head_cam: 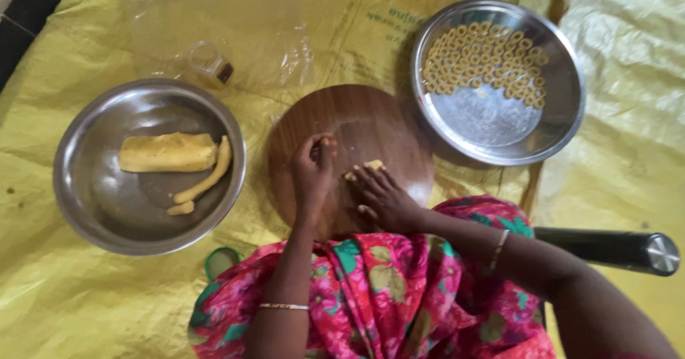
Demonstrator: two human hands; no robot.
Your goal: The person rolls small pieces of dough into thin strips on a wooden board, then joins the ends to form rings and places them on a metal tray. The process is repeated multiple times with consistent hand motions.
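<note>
A small strip of yellow dough point(364, 168) is pressed flat under the fingers of the right hand point(382, 196), which lies open, palm down, on the round wooden board point(371, 120). The left hand point(312, 168) is curled just beside it, fingertips pinched together; whether a bit of dough is held there cannot be told. Risk noted: the strip could tear or thin unevenly if pressed too hard, and it sits close to the left hand, so it could be smeared. Left of the hands, a steel bowl point(85, 188) holds 1 dough block point(168, 152) and 2 rolled pieces. Beyond the right hand, a steel plate point(499, 127) carries many small dough rings point(481, 56). Everything rests on a yellow plastic sheet point(57, 287) on the floor; a dark cylinder point(606, 248) lies right of the right arm.
</note>
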